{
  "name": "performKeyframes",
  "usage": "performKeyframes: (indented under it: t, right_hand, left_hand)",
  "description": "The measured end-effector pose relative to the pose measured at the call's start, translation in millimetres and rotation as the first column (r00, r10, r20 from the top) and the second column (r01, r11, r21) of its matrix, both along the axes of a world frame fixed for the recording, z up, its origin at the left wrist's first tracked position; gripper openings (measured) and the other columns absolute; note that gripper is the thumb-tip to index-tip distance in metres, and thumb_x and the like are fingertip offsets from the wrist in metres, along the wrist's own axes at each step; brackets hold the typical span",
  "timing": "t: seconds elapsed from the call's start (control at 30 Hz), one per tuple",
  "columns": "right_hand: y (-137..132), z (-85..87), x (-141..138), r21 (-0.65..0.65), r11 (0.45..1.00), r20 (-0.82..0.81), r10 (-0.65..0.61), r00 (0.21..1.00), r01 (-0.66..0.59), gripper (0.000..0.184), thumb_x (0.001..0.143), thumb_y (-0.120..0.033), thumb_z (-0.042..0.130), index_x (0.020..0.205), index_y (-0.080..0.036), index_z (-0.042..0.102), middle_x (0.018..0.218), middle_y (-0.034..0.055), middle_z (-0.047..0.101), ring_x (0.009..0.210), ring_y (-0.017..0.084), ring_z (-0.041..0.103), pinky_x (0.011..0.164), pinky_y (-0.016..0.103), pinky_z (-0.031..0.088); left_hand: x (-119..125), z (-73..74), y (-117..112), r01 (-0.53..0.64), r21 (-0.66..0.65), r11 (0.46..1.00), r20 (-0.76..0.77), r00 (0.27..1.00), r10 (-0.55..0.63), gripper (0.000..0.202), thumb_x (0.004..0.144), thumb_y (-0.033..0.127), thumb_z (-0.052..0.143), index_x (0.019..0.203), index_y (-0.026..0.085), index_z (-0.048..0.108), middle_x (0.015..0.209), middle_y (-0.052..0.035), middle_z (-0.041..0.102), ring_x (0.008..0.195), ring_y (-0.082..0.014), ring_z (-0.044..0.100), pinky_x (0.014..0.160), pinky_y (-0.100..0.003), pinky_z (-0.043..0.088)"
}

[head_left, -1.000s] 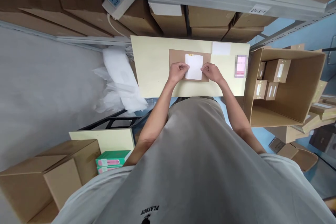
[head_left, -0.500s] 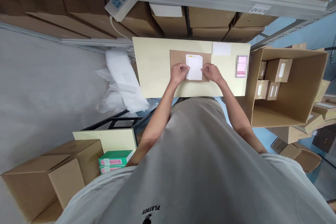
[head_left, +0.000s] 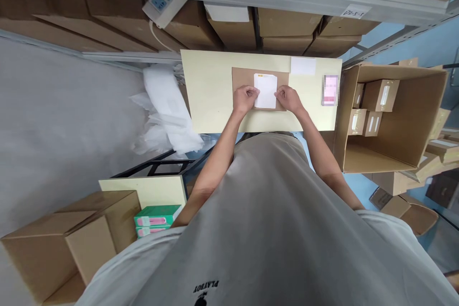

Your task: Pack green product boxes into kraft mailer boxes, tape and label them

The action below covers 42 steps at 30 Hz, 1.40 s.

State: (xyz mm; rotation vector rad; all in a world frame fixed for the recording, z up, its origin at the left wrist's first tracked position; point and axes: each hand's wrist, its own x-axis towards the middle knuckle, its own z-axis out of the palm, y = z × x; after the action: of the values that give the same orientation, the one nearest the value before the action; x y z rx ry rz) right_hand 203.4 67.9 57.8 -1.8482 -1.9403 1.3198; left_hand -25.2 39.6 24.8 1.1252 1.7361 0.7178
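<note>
A white paper label (head_left: 266,92) with a small yellow mark at its top left lies over a flat brown cardboard piece (head_left: 242,75) on the pale yellow tabletop (head_left: 208,91). My left hand (head_left: 245,99) pinches the label's left edge between thumb and fingers. At the opposite edge, my right hand (head_left: 289,98) holds the label in the same kind of pinch. Whether the label's whole underside touches the cardboard I cannot tell. Another white paper (head_left: 303,65) lies near the table's back edge, and a phone with a blurred pink screen (head_left: 330,90) is farther right.
To the right stands a large open carton (head_left: 405,146) with several small boxes inside. White packing wrap (head_left: 167,110) hangs at the table's left. Shelved cartons (head_left: 287,24) and a power strip (head_left: 165,9) line the back. Green boxes (head_left: 158,215) sit behind on the left, beside an open carton (head_left: 39,248).
</note>
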Motion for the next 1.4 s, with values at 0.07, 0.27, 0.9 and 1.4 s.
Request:
performKeyframes:
  t: [0.07, 0.27, 0.9, 1.4]
  right_hand:
    - [0, 0.3, 0, 0.0, 1.0, 0.0, -0.002, 1.0, 0.002, 0.014, 0.104, -0.027, 0.063, 0.091, -0.025, 0.066, 0.107, 0.0097, 0.08, 0.097, 0.027, 0.072, 0.096, 0.04, 0.058]
    - [-3, 0.0, -1, 0.009, 1.0, 0.003, -0.005, 1.0, 0.005, 0.015, 0.105, -0.027, 0.061, 0.091, -0.025, 0.065, 0.11, 0.01, 0.08, 0.097, 0.027, 0.071, 0.096, 0.041, 0.058]
    - [-20, -8.7, -16, 0.119, 0.993, 0.138, -0.034, 0.99, 0.017, 0.031, 0.097, -0.047, 0.086, 0.1, -0.026, 0.063, 0.11, 0.0118, 0.072, 0.112, 0.034, 0.067, 0.107, 0.05, 0.057]
    - [-12, -10.6, -30, 0.107, 0.981, 0.255, -0.182, 0.95, 0.159, 0.028, 0.119, -0.035, 0.05, 0.135, -0.019, 0.066, 0.127, 0.0212, 0.082, 0.12, 0.037, 0.077, 0.11, 0.054, 0.059]
  left_hand:
    - [0, -0.5, 0, 0.005, 0.006, 1.0, -0.004, 1.0, -0.005, 0.009, 0.091, 0.026, 0.079, 0.086, 0.02, 0.083, 0.102, -0.0066, 0.084, 0.087, -0.0206, 0.071, 0.092, -0.036, 0.059]
    - [2, -3.3, -2, 0.002, 0.026, 1.0, -0.022, 1.0, -0.002, 0.008, 0.09, 0.027, 0.078, 0.086, 0.022, 0.083, 0.101, -0.006, 0.084, 0.088, -0.0212, 0.072, 0.093, -0.037, 0.06]
    - [20, 7.7, -13, 0.061, 0.033, 0.998, -0.205, 0.977, -0.053, 0.033, 0.077, 0.025, 0.098, 0.098, 0.026, 0.072, 0.104, -0.0068, 0.071, 0.102, -0.0286, 0.07, 0.098, -0.045, 0.059]
    - [25, 7.3, 3, -0.071, -0.024, 0.997, -0.258, 0.964, 0.062, 0.016, 0.108, 0.038, 0.073, 0.115, 0.025, 0.069, 0.116, -0.0147, 0.08, 0.116, -0.0369, 0.077, 0.103, -0.047, 0.055]
